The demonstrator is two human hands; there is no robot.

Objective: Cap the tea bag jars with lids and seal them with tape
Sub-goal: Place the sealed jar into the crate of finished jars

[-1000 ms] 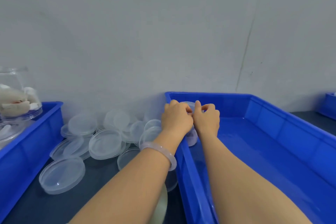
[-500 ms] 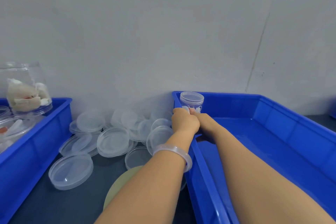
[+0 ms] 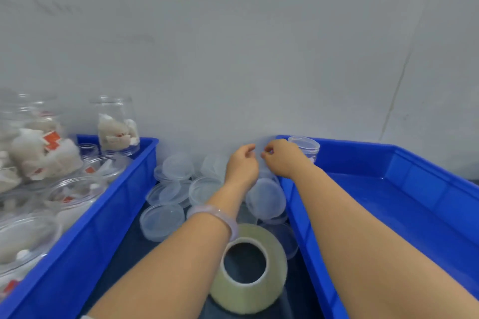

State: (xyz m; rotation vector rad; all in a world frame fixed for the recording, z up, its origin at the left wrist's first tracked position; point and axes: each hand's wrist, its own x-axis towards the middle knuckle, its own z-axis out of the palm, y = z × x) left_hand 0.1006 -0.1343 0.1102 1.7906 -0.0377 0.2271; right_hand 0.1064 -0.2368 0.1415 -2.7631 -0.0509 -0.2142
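A: How would the clear plastic jars of white tea bags (image 3: 118, 127) handle, far left of the left hand in the blue plastic crate (image 3: 108, 228)?

B: Light, thin-walled and slick, I'd judge. Grip round the body, not the open rim.

A: And the round translucent plastic lids (image 3: 162, 220)?

B: They are heaped below and left of the left hand. They look springy, so lift each by its edge. The wide roll of clear tape (image 3: 248, 267) lies under the left forearm.

A: The hands?

B: The left hand (image 3: 242, 165) and right hand (image 3: 282, 159) are raised with curled fingertips almost meeting. I cannot tell whether they pinch anything.

A: Any jar done?

B: 1 small capped clear jar (image 3: 305, 146) stands just behind the right hand, in the corner of the second blue crate (image 3: 414, 215).
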